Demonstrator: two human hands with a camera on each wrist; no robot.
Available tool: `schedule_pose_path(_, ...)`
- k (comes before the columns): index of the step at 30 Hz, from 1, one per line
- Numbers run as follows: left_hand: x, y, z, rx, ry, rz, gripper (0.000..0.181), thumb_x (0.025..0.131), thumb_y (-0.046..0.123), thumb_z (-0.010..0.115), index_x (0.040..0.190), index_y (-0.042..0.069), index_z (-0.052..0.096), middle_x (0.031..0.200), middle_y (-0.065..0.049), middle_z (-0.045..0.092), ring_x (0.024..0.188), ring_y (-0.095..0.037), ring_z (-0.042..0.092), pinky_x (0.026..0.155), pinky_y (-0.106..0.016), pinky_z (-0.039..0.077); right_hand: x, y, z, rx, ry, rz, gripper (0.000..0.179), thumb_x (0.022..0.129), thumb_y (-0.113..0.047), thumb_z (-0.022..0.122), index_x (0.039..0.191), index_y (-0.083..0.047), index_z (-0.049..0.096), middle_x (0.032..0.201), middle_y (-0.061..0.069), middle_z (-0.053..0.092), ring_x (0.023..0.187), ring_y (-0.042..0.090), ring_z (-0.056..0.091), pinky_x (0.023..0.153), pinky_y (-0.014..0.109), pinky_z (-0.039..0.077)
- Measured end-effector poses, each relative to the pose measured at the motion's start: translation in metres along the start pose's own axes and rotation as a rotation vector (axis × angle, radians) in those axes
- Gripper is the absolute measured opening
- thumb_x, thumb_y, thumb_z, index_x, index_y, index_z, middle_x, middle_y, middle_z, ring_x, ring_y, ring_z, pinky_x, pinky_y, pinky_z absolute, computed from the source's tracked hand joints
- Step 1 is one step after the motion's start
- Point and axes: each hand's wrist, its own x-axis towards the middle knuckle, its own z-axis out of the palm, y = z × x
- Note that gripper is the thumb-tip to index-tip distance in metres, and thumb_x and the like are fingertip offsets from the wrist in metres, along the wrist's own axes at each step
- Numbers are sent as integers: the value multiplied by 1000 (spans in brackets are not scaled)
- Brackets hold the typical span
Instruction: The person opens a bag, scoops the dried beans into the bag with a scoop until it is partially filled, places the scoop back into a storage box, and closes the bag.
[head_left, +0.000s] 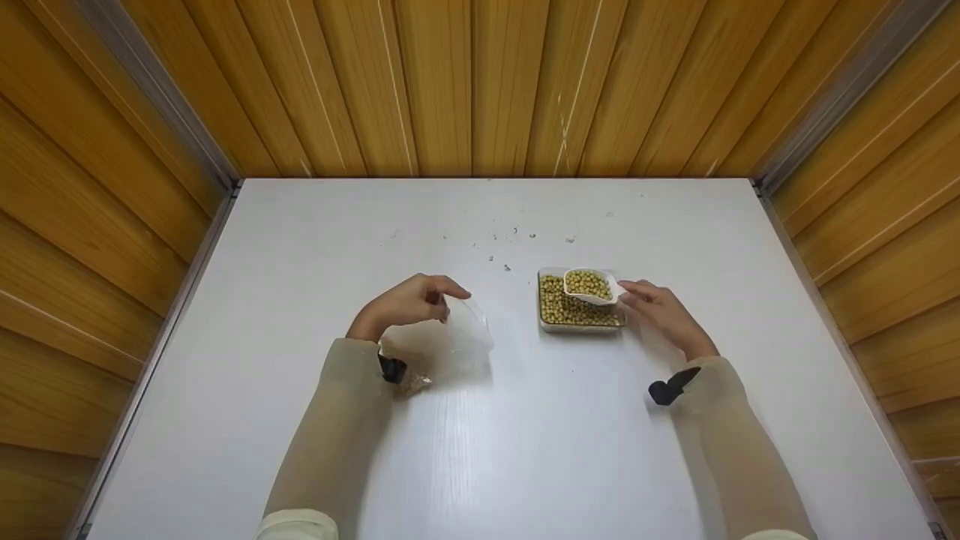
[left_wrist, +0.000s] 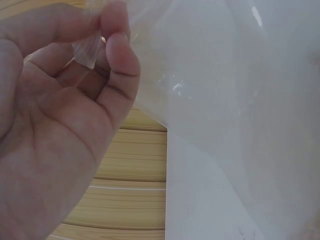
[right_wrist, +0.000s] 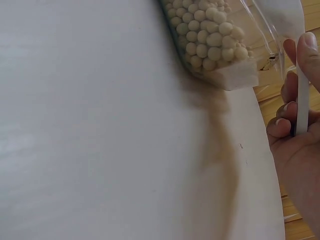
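My left hand pinches the upper edge of a clear plastic bag between thumb and fingers. In the left wrist view the bag's film spreads out from the fingertips. The bag's lower end, partly hidden by the wrist, holds something brownish too small to tell. My right hand grips the handle of a white scoop heaped with round yellowish beans. That scoop is over a clear rectangular container filled with the same beans. The right wrist view shows the scoop's handle held upright between thumb and fingers.
Small crumbs are scattered on the white table toward its far side. Wood-panelled walls stand behind the table and at both sides. A black wrist device sits on each sleeve.
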Motion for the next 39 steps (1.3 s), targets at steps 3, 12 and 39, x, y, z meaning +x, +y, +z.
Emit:
schedule_pose_path(3, 0, -1, -1, 3, -1, 2, 41, 87, -8, 52, 127, -2, 60, 126, -24, 58, 77, -20, 61, 71, -24, 45, 7, 12, -1, -19, 10, -15, 49, 99, -29, 52, 140, -2, 48, 109, 2, 55, 107, 5, 47, 100, 29, 38)
schedule_pose_path(12, -2, 0, -2, 17, -3, 16, 41, 88, -7, 53, 127, -1, 61, 125, -20, 60, 77, -19, 60, 73, -24, 45, 11, 16, -6, -35, 15, -48, 47, 100, -26, 51, 141, -2, 47, 111, 7, 57, 102, 4, 47, 91, 22, 37)
schedule_pose_path(39, -3, 4, -3, 53, -4, 30, 43, 85, -5, 52, 127, 3, 62, 122, -14, 62, 76, -16, 61, 71, -23, 45, 5, -30, 0, -42, -40, -74, 47, 99, -25, 52, 138, 1, 49, 117, 6, 55, 110, 11, 45, 105, 46, 33)
